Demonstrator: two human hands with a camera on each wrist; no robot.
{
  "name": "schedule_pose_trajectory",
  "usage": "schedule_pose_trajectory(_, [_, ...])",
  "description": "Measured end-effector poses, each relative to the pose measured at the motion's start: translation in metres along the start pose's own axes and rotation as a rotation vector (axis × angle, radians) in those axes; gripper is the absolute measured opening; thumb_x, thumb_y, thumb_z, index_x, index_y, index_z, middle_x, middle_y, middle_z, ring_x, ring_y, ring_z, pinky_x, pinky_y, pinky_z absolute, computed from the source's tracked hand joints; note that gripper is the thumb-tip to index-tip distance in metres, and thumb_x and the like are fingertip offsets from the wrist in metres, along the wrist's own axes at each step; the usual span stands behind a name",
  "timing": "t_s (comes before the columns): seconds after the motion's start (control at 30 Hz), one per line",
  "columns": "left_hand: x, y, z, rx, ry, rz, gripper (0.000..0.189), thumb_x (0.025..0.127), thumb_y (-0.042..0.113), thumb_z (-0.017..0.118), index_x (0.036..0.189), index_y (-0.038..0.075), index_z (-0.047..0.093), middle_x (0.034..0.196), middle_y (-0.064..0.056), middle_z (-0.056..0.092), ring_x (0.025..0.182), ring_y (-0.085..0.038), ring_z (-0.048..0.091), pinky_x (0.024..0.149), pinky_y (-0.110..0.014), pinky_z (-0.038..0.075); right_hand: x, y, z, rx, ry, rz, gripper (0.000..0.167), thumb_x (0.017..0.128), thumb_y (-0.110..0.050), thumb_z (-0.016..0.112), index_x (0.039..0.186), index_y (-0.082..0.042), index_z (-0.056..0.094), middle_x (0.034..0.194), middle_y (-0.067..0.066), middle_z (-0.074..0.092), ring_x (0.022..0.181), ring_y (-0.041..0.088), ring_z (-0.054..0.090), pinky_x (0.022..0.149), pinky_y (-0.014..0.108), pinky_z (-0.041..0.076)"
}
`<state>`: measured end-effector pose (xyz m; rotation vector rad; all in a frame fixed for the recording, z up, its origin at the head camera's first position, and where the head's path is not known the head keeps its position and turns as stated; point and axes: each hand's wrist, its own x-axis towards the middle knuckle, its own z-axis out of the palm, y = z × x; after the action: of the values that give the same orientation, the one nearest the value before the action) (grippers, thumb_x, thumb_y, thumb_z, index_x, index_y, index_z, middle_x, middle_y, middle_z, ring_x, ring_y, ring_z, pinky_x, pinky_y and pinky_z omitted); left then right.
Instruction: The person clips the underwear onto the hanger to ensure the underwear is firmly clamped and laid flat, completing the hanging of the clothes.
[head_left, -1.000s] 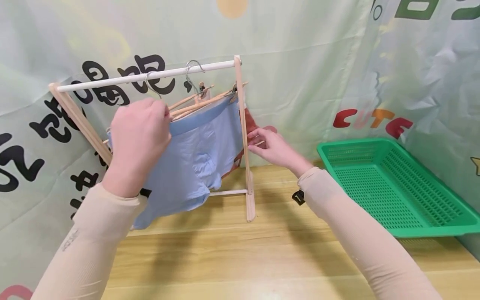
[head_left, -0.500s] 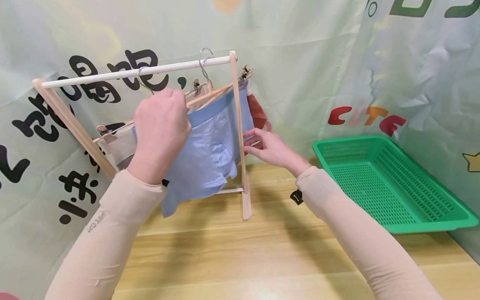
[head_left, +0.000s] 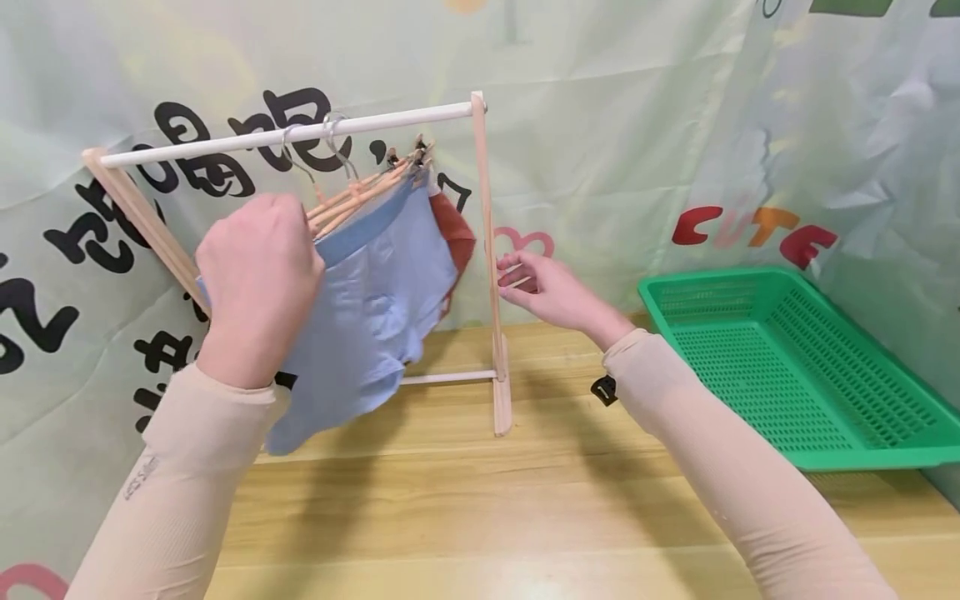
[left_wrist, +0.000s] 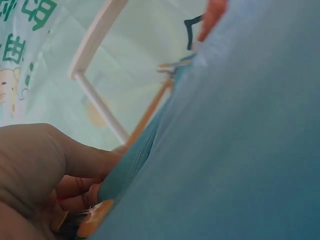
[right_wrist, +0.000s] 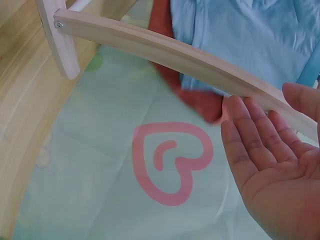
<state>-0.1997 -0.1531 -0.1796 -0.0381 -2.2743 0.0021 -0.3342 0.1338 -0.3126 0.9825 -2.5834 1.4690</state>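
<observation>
My left hand [head_left: 258, 287] grips the near end of a wooden clip hanger [head_left: 375, 185], by its clip [left_wrist: 95, 218]. From this hanger hang light blue boxer shorts [head_left: 367, 308], their waistband slanting up and away to the right. Its hook sits on the white rail [head_left: 217, 143] of a small wooden rack, beside another hanger's hook. A red-brown garment [head_left: 453, 237] shows behind the shorts. My right hand [head_left: 558, 292] has its fingers loosely extended at the rack's right post [head_left: 489, 242], holding nothing. In the right wrist view, its fingertips [right_wrist: 234, 104] lie right at that post.
A green plastic basket [head_left: 765, 458] stands on the wooden table [head_left: 525, 517] at the right. A printed cloth [head_left: 600, 150] hangs close behind the rack. The rack's left post [head_left: 146, 225] leans past my left hand, and a low white bar [head_left: 450, 379] joins its feet.
My left hand first went right, then came back left with the hanger and the blue shorts. The hangers' hooks now sit closer together, farther left on the rail. My right hand stays by the post.
</observation>
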Motion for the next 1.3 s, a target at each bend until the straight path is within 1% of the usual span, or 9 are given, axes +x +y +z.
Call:
schedule_pose_trajectory(0.07, [-0.003, 0.002, -0.002, 0.013, 0.034, 0.013, 0.022, 0.079, -0.011, 0.042, 0.066, 0.007, 0.042, 0.065, -0.012, 0.044, 0.053, -0.037, 0.043, 0.042, -0.047, 0.027, 0.000, 0.000, 0.000, -0.001, -0.005, 0.003, 0.039, 0.106, -0.011, 0.066, 0.142, 0.002, 0.056, 0.132, 0.022, 0.071, 0.121, 0.038, 0.072, 0.110, 0.051, 0.056])
schedule_pose_trajectory(0.2, [-0.003, 0.010, -0.003, 0.041, 0.094, 0.076, 0.023, 0.070, -0.014, 0.037, 0.064, 0.008, 0.037, 0.063, -0.011, 0.040, 0.051, -0.031, 0.036, 0.044, -0.041, 0.023, -0.001, -0.001, -0.001, -0.003, -0.019, 0.000, 0.041, 0.106, -0.011, 0.067, 0.143, 0.001, 0.055, 0.133, 0.020, 0.070, 0.123, 0.035, 0.072, 0.110, 0.050, 0.056])
schedule_pose_trajectory(0.43, [0.008, 0.020, -0.013, 0.033, 0.097, 0.049, 0.025, 0.071, -0.015, 0.036, 0.063, 0.009, 0.036, 0.063, -0.009, 0.037, 0.053, -0.031, 0.033, 0.045, -0.040, 0.021, 0.002, 0.002, -0.001, -0.005, -0.049, -0.019, 0.042, 0.106, -0.011, 0.068, 0.144, 0.000, 0.054, 0.136, 0.019, 0.069, 0.127, 0.032, 0.069, 0.110, 0.049, 0.056])
schedule_pose_trajectory(0.67, [0.009, 0.036, -0.008, 0.034, 0.157, 0.136, 0.024, 0.066, -0.015, 0.031, 0.064, 0.008, 0.033, 0.063, -0.009, 0.037, 0.052, -0.033, 0.036, 0.050, -0.037, 0.019, -0.001, 0.006, -0.006, 0.008, -0.054, 0.006, 0.044, 0.106, -0.010, 0.066, 0.146, 0.001, 0.052, 0.138, 0.022, 0.067, 0.130, 0.035, 0.066, 0.113, 0.052, 0.052])
schedule_pose_trajectory(0.83, [0.007, 0.045, 0.001, 0.034, 0.143, 0.160, 0.026, 0.069, -0.017, 0.033, 0.065, 0.008, 0.033, 0.063, -0.010, 0.039, 0.050, -0.032, 0.036, 0.049, -0.036, 0.019, -0.002, 0.008, -0.006, 0.000, -0.063, 0.007, 0.045, 0.106, -0.011, 0.067, 0.147, 0.000, 0.051, 0.138, 0.021, 0.068, 0.129, 0.034, 0.067, 0.113, 0.051, 0.053])
schedule_pose_trajectory(1.0, [0.007, 0.036, 0.000, 0.021, 0.066, 0.093, 0.024, 0.077, -0.014, 0.040, 0.067, 0.008, 0.039, 0.065, -0.012, 0.043, 0.053, -0.033, 0.038, 0.047, -0.040, 0.022, -0.001, 0.009, -0.005, -0.018, -0.079, 0.012, 0.048, 0.106, -0.013, 0.068, 0.149, -0.001, 0.050, 0.141, 0.018, 0.067, 0.130, 0.031, 0.067, 0.113, 0.048, 0.054])
schedule_pose_trajectory(1.07, [0.008, 0.029, -0.003, 0.011, 0.040, 0.053, 0.021, 0.083, -0.011, 0.045, 0.069, 0.005, 0.046, 0.067, -0.014, 0.048, 0.054, -0.036, 0.042, 0.046, -0.043, 0.025, 0.000, 0.010, -0.005, -0.022, -0.081, 0.009, 0.049, 0.106, -0.012, 0.067, 0.150, -0.001, 0.050, 0.142, 0.019, 0.066, 0.130, 0.032, 0.066, 0.113, 0.049, 0.054])
schedule_pose_trajectory(1.17, [0.009, 0.018, -0.009, -0.006, 0.002, -0.014, 0.017, 0.093, -0.003, 0.053, 0.079, 0.001, 0.062, 0.073, -0.018, 0.057, 0.060, -0.044, 0.052, 0.046, -0.049, 0.030, 0.001, 0.013, -0.005, -0.021, -0.085, 0.009, 0.049, 0.106, -0.012, 0.067, 0.150, 0.000, 0.049, 0.144, 0.020, 0.064, 0.130, 0.032, 0.066, 0.113, 0.049, 0.053])
schedule_pose_trajectory(1.3, [0.008, 0.002, -0.015, -0.007, -0.061, -0.089, 0.017, 0.099, 0.007, 0.059, 0.094, 0.000, 0.073, 0.083, -0.024, 0.065, 0.072, -0.053, 0.059, 0.048, -0.057, 0.035, 0.001, 0.014, -0.006, -0.026, -0.091, 0.017, 0.050, 0.106, -0.013, 0.067, 0.151, -0.001, 0.049, 0.143, 0.019, 0.065, 0.130, 0.032, 0.066, 0.113, 0.049, 0.054])
